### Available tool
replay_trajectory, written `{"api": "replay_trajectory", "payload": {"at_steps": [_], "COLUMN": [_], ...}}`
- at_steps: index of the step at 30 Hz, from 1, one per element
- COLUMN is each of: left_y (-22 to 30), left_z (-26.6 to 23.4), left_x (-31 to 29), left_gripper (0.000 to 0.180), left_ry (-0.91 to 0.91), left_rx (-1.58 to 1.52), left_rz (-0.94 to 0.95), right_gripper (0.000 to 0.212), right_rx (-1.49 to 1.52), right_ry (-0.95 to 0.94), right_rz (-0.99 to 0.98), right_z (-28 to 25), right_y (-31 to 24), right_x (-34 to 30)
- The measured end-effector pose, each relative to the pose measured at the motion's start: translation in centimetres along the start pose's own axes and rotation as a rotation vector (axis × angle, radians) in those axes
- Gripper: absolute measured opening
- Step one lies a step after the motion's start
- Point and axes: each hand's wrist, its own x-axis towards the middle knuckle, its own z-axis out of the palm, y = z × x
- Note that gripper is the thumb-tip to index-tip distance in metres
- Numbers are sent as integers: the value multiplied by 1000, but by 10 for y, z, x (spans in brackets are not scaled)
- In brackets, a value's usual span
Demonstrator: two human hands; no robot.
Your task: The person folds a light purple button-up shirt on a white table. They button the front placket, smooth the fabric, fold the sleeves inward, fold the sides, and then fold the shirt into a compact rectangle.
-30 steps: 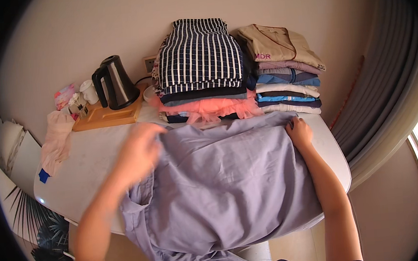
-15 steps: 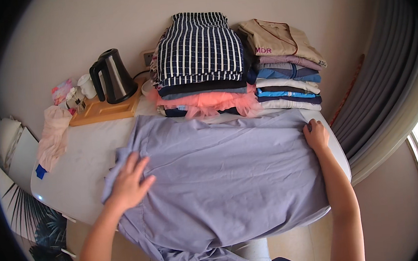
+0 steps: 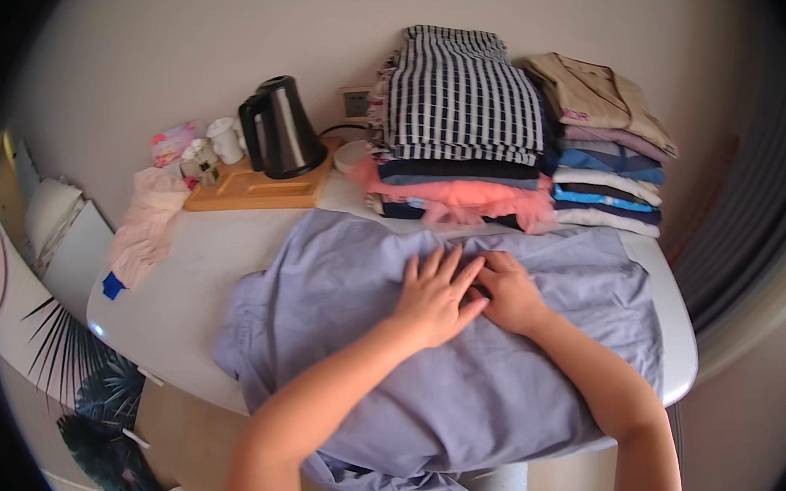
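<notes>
A light blue shirt (image 3: 341,286) lies spread flat over the white table (image 3: 184,290), its lower part hanging off the near edge. My left hand (image 3: 434,293) rests palm down on the middle of the shirt with fingers spread. My right hand (image 3: 510,293) lies flat right beside it, the two hands touching. Neither hand grips the cloth.
Two stacks of folded clothes (image 3: 514,134) stand at the back of the table against the wall. A black kettle (image 3: 280,130) sits on a wooden tray (image 3: 250,190) with cups at the back left. A pink cloth (image 3: 143,230) lies at the left edge.
Both hands have moved inward from the shirt's left and right sides to meet at its middle. The shirt now lies flatter, shifted a little toward the right.
</notes>
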Motion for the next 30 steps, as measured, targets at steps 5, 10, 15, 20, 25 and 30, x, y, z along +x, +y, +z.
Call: {"api": "replay_trajectory", "payload": {"at_steps": [5, 10, 15, 20, 25, 30], "left_y": [-11, -8, -9, -10, -38, -95], "left_z": [7, 1, 3, 2, -8, -12], "left_x": [-5, -4, -4, -4, 4, 6], "left_gripper": [78, 76, 76, 73, 41, 28], "left_ry": [-153, -153, -128, -85, 206, 343], "left_rx": [-97, -98, -105, -103, -159, -137], "left_rz": [-41, -46, -29, -10, -127, -301], "right_gripper": [38, 38, 37, 37, 45, 52], "right_rx": [-27, -18, -24, -21, -5, -79], "right_ry": [-108, -110, -104, -103, 31, -75], "right_rz": [1, 12, 19, 7, 115, 236], "right_z": [-14, -14, -16, -17, -18, -17], "right_y": [0, -3, -3, -2, 6, 36], "right_x": [-5, -2, -1, -2, 3, -1]}}
